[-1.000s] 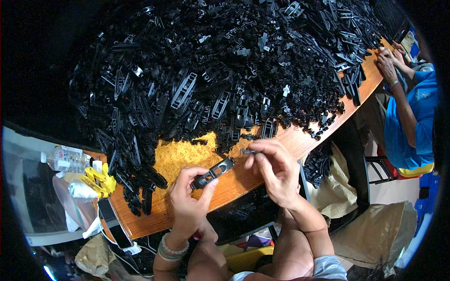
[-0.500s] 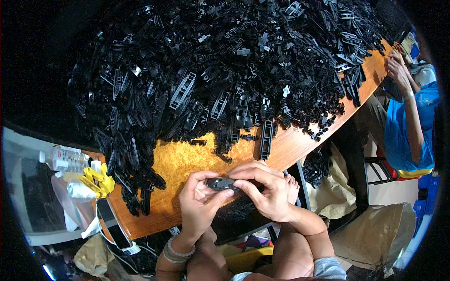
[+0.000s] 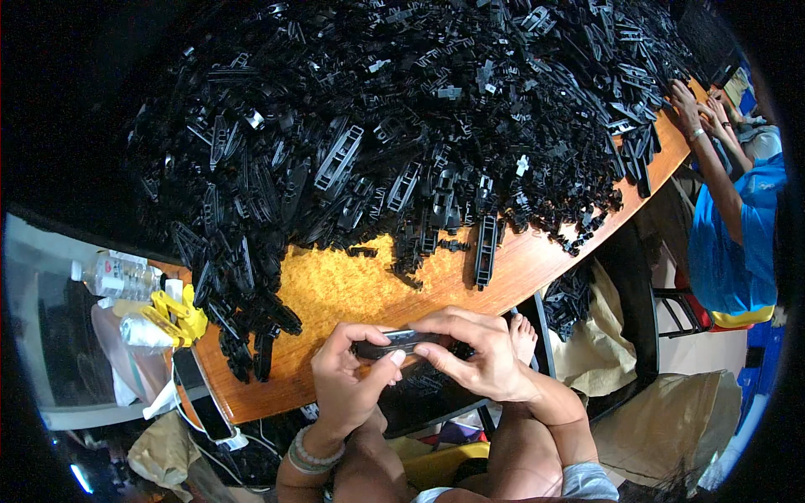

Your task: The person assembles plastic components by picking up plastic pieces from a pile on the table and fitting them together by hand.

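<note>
A long, narrow black plastic part (image 3: 399,342) is held level between my two hands, just in front of the table's near edge. My left hand (image 3: 350,373) pinches its left end between thumb and fingers, a beaded bracelet at the wrist. On its right end my right hand (image 3: 474,356) closes thumb and fingers, which hide that end. Beyond my hands a large heap of black plastic parts (image 3: 335,159) spreads over the wooden table (image 3: 323,293). A ladder-like black piece (image 3: 485,251) lies at the heap's near edge.
At left are a plastic bottle (image 3: 122,277) and a yellow clamp-like object (image 3: 180,317). Brown paper bags (image 3: 671,427) stand at lower right. A person in blue (image 3: 738,226) reaches to the table at far right. A bare foot (image 3: 523,337) shows beside my right hand.
My hands have come slightly lower and the part is turned, now showing a longer, flatter side. At far right the co-worker's hand has moved onto the heap's edge.
</note>
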Demonstrator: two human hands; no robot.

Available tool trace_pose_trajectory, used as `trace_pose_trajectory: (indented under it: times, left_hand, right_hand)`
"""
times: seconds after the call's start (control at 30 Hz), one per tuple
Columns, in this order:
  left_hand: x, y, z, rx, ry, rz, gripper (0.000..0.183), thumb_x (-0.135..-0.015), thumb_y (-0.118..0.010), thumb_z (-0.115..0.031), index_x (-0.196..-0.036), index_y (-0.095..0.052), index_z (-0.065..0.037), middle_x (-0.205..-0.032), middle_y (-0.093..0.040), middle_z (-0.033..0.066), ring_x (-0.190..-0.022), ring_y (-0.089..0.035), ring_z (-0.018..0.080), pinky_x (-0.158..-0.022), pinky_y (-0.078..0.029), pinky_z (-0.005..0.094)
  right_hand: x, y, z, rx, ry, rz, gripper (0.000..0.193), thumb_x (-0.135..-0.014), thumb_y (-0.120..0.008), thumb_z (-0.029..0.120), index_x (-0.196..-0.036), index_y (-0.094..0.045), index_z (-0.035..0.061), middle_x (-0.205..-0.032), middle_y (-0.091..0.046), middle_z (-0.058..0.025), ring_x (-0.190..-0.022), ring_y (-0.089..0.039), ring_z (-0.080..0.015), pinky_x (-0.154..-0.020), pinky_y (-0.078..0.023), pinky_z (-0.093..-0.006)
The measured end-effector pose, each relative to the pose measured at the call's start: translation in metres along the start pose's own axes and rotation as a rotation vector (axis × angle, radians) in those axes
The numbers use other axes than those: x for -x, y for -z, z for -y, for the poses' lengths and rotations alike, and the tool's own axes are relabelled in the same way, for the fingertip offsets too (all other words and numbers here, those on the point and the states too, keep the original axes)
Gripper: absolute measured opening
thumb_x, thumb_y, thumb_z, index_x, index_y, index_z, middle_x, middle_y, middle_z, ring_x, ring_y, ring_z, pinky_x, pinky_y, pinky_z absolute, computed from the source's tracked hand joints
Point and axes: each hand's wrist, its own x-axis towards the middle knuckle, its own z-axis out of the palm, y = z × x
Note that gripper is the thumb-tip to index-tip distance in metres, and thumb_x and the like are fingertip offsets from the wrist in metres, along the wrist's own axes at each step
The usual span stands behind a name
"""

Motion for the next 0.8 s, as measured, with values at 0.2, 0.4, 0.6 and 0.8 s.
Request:
trace_pose_trajectory:
  times: [0.2, 0.4, 0.6, 0.8]
  left_hand:
    - [0.016, 0.035, -0.007, -0.265, 0.147, 0.249, 0.018, -0.081, -0.06, 0.003, -0.099, -0.062, 0.002, -0.077, -0.067, 0.0129, -0.074, -0.067, 0.017, -0.065, -0.052, 0.027]
    - [0.004, 0.068, -0.018, -1.127, -0.266, -0.323, 0.021, -0.076, -0.061, 0.002, -0.097, -0.061, -0.001, -0.088, -0.059, 0.0136, -0.07, -0.06, 0.0282, -0.062, -0.049, 0.0353]
    - [-0.013, 0.078, -0.017, -1.63, -0.484, -0.113, 0.033, -0.071, -0.058, 0.005, -0.104, -0.058, 0.001, -0.101, -0.051, 0.0208, -0.089, -0.055, 0.0377, -0.075, -0.047, 0.043]
    - [-0.003, 0.05, -0.006, -1.038, -0.561, -0.249, 0.028, -0.072, -0.061, 0.009, -0.099, -0.054, 0.004, -0.106, -0.057, 0.0231, -0.091, -0.061, 0.0366, -0.076, -0.051, 0.038]
  right_hand:
    - [-0.01, 0.011, 0.0, -0.122, -0.044, 0.408, 0.019, -0.082, -0.067, 0.012, -0.096, -0.064, -0.0004, -0.085, -0.064, -0.0133, -0.076, -0.063, -0.0299, -0.066, -0.049, -0.0345]
    - [-0.023, -0.003, -0.009, 0.627, 0.114, -0.159, 0.015, -0.081, -0.067, 0.016, -0.089, -0.063, 0.0039, -0.077, -0.059, -0.0089, -0.062, -0.062, -0.0251, -0.048, -0.047, -0.0348]
    - [-0.033, -0.028, -0.017, 0.783, 0.105, -0.201, 0.015, -0.079, -0.069, 0.013, -0.089, -0.061, 0.005, -0.082, -0.054, -0.0097, -0.058, -0.058, -0.0254, -0.048, -0.045, -0.0346]
    - [-0.023, -0.022, -0.016, 0.312, 0.074, -0.168, 0.013, -0.083, -0.062, 0.002, -0.095, -0.059, 0.0021, -0.083, -0.057, -0.0079, -0.059, -0.058, -0.0147, -0.05, -0.043, -0.0249]
